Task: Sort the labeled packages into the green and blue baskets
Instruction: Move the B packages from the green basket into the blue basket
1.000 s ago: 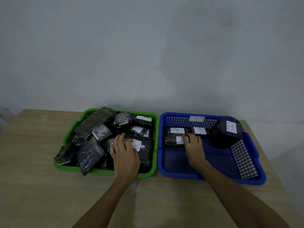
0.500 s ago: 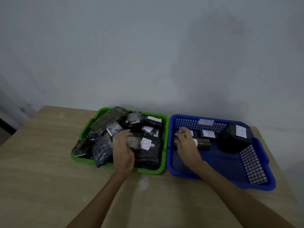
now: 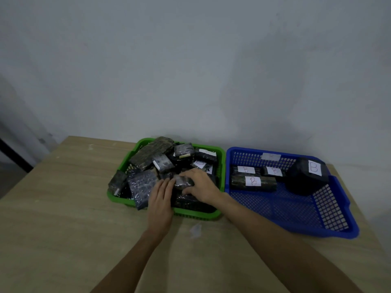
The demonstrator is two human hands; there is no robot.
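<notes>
A green basket heaped with several dark wrapped packages stands on the table left of a blue basket. The blue basket holds small packages with white B labels and a big black block marked B. Both my hands are over the green basket's front part. My left hand lies flat with its fingers against a small dark package. My right hand curls over that same package from the right, its fingers around it.
The baskets sit side by side on a light wooden table, close to a plain grey wall. The table's left edge drops off at the far left. A pale smudge marks the tabletop in front of the green basket.
My right hand left the blue basket and crossed left into the green one, onto the small package. The left hand stayed there. The view shifted left.
</notes>
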